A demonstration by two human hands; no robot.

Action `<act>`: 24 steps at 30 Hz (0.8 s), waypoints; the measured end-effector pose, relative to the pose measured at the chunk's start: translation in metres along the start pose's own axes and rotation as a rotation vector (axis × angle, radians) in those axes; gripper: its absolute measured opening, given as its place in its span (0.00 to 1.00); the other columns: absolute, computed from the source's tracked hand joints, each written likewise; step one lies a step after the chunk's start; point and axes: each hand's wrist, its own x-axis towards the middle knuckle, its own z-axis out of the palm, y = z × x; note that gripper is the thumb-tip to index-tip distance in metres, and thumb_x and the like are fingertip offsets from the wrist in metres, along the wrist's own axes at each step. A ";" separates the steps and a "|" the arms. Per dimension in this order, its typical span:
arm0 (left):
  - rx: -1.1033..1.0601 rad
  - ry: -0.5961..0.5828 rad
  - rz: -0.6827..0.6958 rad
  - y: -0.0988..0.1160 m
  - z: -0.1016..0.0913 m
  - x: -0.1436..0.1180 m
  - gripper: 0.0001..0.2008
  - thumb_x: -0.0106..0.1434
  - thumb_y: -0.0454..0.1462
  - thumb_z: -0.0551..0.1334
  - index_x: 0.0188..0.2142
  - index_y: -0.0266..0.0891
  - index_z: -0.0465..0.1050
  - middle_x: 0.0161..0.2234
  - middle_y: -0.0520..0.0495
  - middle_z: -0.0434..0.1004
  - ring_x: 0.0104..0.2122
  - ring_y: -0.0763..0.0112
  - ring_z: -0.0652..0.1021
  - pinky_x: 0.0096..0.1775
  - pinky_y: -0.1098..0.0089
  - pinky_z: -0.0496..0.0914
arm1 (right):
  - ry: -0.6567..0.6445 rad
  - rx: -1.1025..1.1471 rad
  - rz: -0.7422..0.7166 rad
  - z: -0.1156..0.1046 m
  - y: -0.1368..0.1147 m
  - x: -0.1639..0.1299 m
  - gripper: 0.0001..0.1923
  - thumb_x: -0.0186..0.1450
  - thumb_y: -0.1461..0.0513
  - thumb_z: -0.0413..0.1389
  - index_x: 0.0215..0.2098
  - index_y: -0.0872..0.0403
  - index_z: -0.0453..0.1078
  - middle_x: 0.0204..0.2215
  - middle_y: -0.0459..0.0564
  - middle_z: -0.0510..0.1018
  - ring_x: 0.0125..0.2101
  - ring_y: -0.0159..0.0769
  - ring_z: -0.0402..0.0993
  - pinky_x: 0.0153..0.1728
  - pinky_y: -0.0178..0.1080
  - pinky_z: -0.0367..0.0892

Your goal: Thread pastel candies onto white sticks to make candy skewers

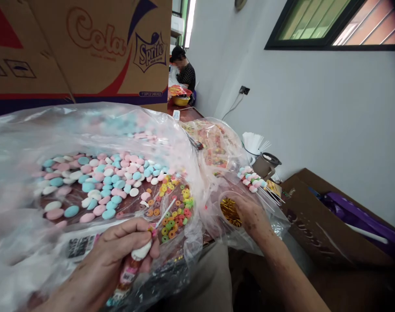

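Left hand (119, 249) sits low and near the body, back of the hand up, fingers (137, 225) curled tight into a pinch with the thumb tucked beneath; the wrist bends inward; right hand (251, 214) is stretched further out, palm down, its fingers hidden from the camera; the bare right forearm runs back diagonally toward the lower right edge.

A cardboard box (87, 47) with drink logos stood at 11 o'clock. A seated person (183, 69) was at 12 o'clock. A window (337, 21) occupied 2 o'clock. A purple case (356, 214) lay at 4 o'clock.
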 end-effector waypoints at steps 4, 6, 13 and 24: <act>0.008 -0.011 0.017 -0.002 0.003 -0.003 0.13 0.51 0.43 0.73 0.26 0.37 0.76 0.23 0.46 0.80 0.15 0.77 0.69 0.15 0.79 0.57 | -0.049 -0.027 -0.028 -0.004 -0.004 0.000 0.25 0.63 0.73 0.49 0.56 0.53 0.70 0.57 0.55 0.75 0.54 0.42 0.74 0.49 0.41 0.71; 0.004 0.001 0.052 -0.003 0.005 -0.004 0.12 0.51 0.42 0.72 0.25 0.37 0.75 0.22 0.46 0.79 0.17 0.75 0.72 0.17 0.79 0.59 | -0.073 -0.075 -0.025 -0.006 -0.006 0.002 0.22 0.63 0.72 0.51 0.53 0.52 0.72 0.56 0.54 0.77 0.52 0.42 0.75 0.48 0.42 0.71; 0.014 -0.035 0.047 -0.005 0.004 -0.002 0.11 0.50 0.42 0.72 0.25 0.37 0.75 0.22 0.45 0.80 0.16 0.72 0.73 0.18 0.76 0.61 | 0.063 0.025 -0.075 -0.002 -0.001 0.007 0.21 0.65 0.72 0.50 0.51 0.49 0.74 0.53 0.52 0.79 0.50 0.42 0.76 0.50 0.44 0.71; -0.016 -0.069 0.062 -0.010 0.004 0.003 0.11 0.52 0.41 0.71 0.25 0.36 0.75 0.22 0.44 0.81 0.16 0.70 0.75 0.19 0.76 0.61 | 0.073 -0.117 -0.008 -0.001 0.000 0.005 0.17 0.71 0.67 0.47 0.50 0.52 0.75 0.43 0.55 0.80 0.44 0.43 0.75 0.45 0.43 0.69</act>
